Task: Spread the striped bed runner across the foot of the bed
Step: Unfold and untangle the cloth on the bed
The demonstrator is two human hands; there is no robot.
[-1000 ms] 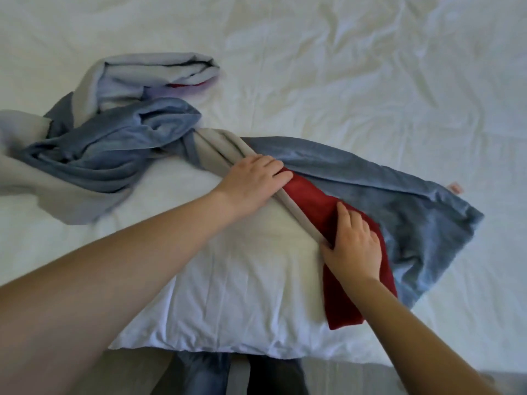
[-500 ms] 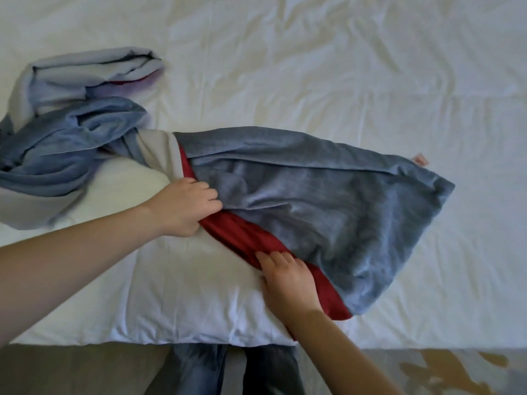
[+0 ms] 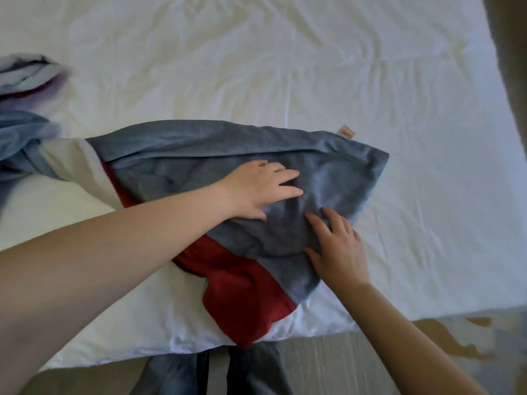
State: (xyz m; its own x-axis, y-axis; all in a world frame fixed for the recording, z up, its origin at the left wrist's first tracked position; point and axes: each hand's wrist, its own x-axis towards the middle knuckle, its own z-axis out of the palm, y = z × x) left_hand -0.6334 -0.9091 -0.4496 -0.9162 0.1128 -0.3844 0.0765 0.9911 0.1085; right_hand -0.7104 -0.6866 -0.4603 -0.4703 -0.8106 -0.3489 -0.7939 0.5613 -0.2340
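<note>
The striped bed runner point(image 3: 199, 149), with grey-blue, red and pale grey bands, lies rumpled across the near edge of the white bed point(image 3: 285, 67). Its right end is partly flattened, and its left end stays bunched at the frame's left edge. A small pink label sticks out at its far right corner. My left hand point(image 3: 262, 189) lies flat on the grey-blue band with fingers straight. Just to its right, my right hand point(image 3: 336, 246) presses flat on the same band near the runner's right edge.
A white pillow point(image 3: 142, 317) lies under the runner at the bed's near edge. The bed's right edge point(image 3: 504, 115) and a patterned floor point(image 3: 456, 352) show at the right and below. My legs stand against the bed at the bottom.
Both hands moved right from the red band onto the grey-blue band and opened flat. The runner's right end is spread wider, and the view has shifted right.
</note>
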